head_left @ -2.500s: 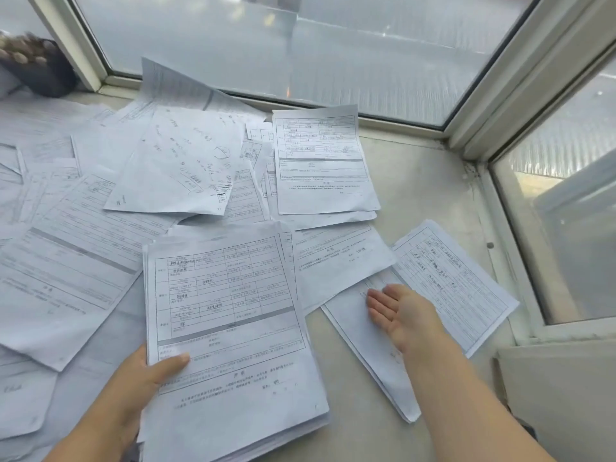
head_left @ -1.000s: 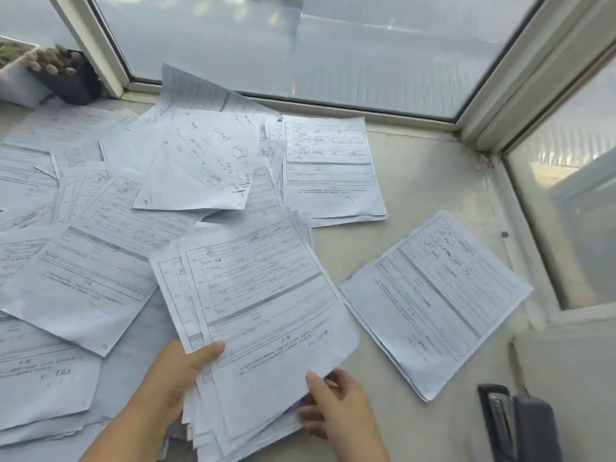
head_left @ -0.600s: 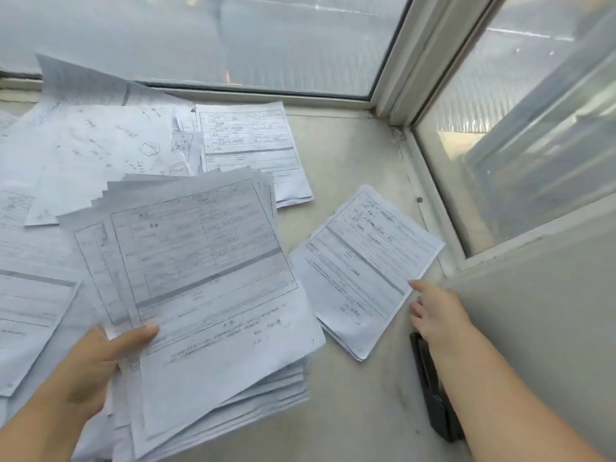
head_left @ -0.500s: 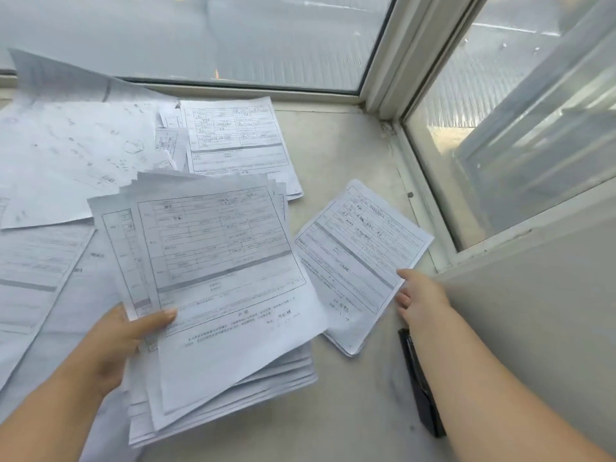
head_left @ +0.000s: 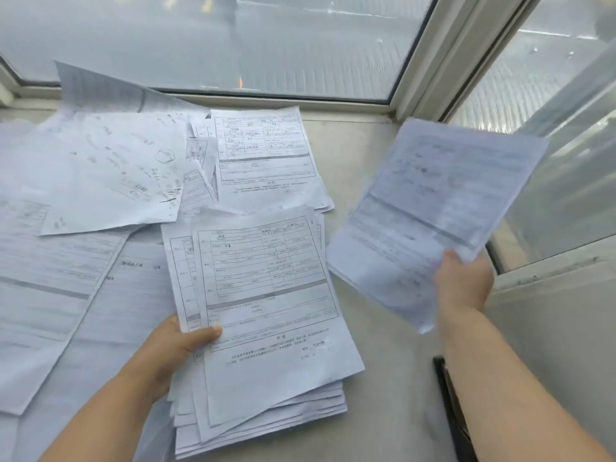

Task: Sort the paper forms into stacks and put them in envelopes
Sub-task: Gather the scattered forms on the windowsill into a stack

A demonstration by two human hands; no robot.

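My left hand [head_left: 173, 348] grips a thick stack of printed forms [head_left: 266, 315] by its left edge, thumb on the top sheet; the stack's lower end rests on the sill. My right hand [head_left: 463, 281] holds a thin bundle of forms [head_left: 433, 208] by its lower right edge, lifted off the sill and tilted, blurred by motion. Another small pile of forms [head_left: 266, 155] lies flat near the window. No envelope is in view.
Many loose sheets [head_left: 66, 228] cover the left of the stone sill [head_left: 383, 378], one handwritten page [head_left: 116, 171] on top. A black stapler [head_left: 450, 405] lies under my right forearm. Window frames [head_left: 430, 61] close off the back and right.
My right hand reached to the bundle lying at the right, took hold of its edge and raised it off the sill. The left hand kept its hold on the thick stack.
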